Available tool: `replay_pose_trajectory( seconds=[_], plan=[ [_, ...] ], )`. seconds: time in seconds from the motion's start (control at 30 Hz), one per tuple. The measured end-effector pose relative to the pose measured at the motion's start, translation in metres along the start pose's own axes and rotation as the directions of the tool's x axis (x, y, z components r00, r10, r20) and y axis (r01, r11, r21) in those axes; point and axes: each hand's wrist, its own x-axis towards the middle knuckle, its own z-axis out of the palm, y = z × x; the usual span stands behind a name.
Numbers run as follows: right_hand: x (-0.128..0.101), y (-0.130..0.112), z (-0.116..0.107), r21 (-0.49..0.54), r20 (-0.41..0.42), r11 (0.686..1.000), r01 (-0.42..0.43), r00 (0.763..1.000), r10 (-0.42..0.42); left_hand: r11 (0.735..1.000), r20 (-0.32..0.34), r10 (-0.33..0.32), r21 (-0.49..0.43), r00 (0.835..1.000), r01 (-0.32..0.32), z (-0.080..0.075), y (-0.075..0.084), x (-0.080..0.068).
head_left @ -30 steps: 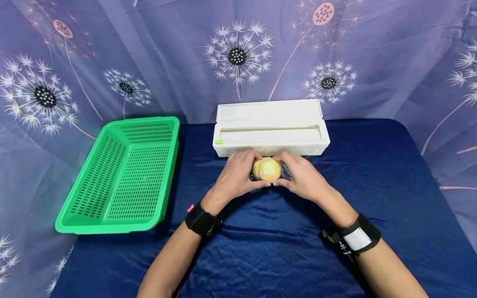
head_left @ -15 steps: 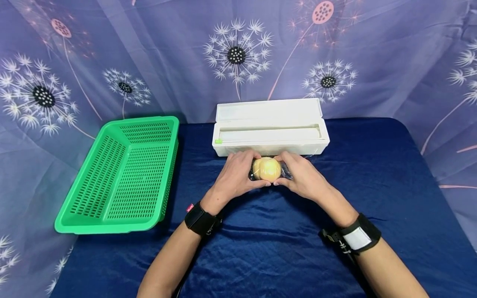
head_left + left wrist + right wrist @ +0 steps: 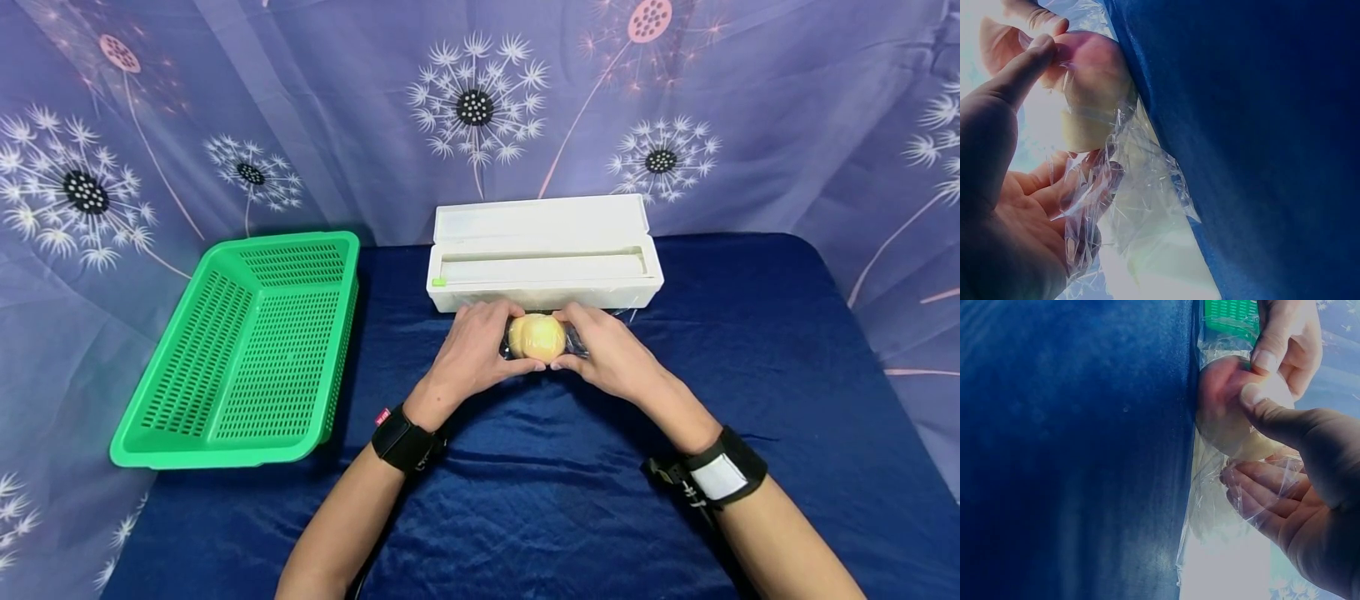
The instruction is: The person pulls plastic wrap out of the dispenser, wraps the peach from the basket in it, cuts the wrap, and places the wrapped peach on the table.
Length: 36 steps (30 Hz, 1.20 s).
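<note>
A yellow and red peach (image 3: 542, 337) sits between both hands, covered in clear cling film (image 3: 1147, 156) that bunches at its sides. My left hand (image 3: 474, 348) holds it from the left, thumb on the near side and fingers round the far side. From the right, my right hand (image 3: 611, 350) holds it the same way, the two thumb tips almost meeting. In the right wrist view both thumbs press on the film over the peach (image 3: 1222, 403). Just behind the hands stands a long white cling film box (image 3: 546, 296), lid up, with a pale roll inside.
A green slotted plastic basket (image 3: 225, 458) stands at the left of the table. Dark blue cloth (image 3: 540, 500) covers the table. A purple curtain (image 3: 345, 108) with dandelion prints hangs close behind the box. A small green slider (image 3: 439, 282) sits on the box's front left edge.
Both hands stay round the peach with almost no movement. The whole scene sits slightly higher in the head view now.
</note>
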Motion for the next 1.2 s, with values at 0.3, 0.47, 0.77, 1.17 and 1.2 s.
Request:
replay_pose_trajectory(
  seconds=[0.3,0.47,0.77,1.17,1.2],
  plan=[
    [-0.0006,-0.0002,0.0,-0.003,-0.001,1.0,0.009,1.0,-0.009,1.0,-0.032,0.015,0.014,0.999,-0.015,-0.0008,-0.0004,-0.0005],
    [0.0,0.0005,0.0008,-0.015,-0.003,1.0,0.019,1.0,-0.019,0.999,-0.032,0.021,0.039,0.999,-0.019,-0.0014,-0.0015,-0.0001],
    [-0.0007,0.0011,0.0033,-0.039,-0.043,0.998,0.045,0.998,-0.047,0.996,-0.032,0.008,0.094,0.999,-0.005,-0.0003,-0.0027,-0.0009],
    [-0.0009,-0.0008,0.0013,-0.077,-0.013,0.995,0.059,0.998,-0.06,0.994,-0.042,0.01,0.113,0.999,-0.005,-0.001,-0.0024,-0.0011],
    [-0.0008,-0.001,0.0011,-0.078,-0.009,0.995,0.057,0.998,-0.058,0.994,-0.042,0.01,0.112,0.999,-0.005,-0.001,-0.0025,-0.001]
  ],
)
